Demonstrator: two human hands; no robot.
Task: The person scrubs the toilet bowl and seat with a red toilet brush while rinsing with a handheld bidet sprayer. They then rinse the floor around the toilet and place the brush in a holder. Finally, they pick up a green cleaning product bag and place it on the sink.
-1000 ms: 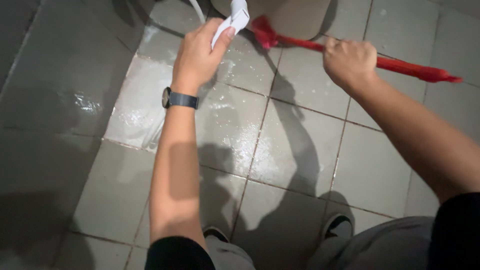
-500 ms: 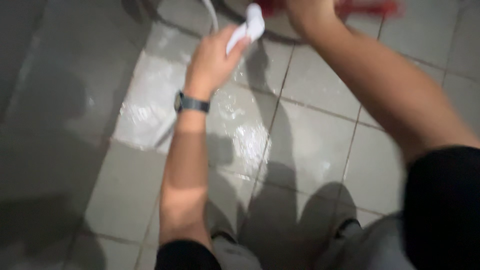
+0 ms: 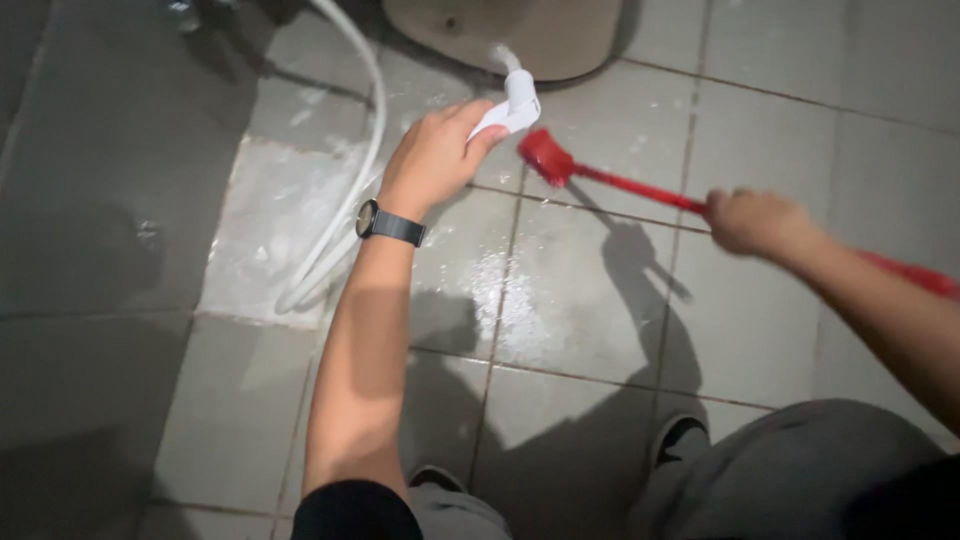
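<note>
My left hand, with a dark watch on its wrist, grips a white hand sprayer whose nozzle points up at the base of a toilet; a thin jet of water leaves it. Its white hose loops down the floor to the left. My right hand is closed on the handle of a red brush. The brush head rests on the wet tiles just right of the sprayer.
The grey tiled floor is wet and shiny around the sprayer and the hose. A darker raised surface runs along the left. My two shoes and grey trousers show at the bottom.
The view has dropped back and steadied. My right hand has come down and to the right with the red brush, whose head now lies on the floor. The hose has come into sight.
</note>
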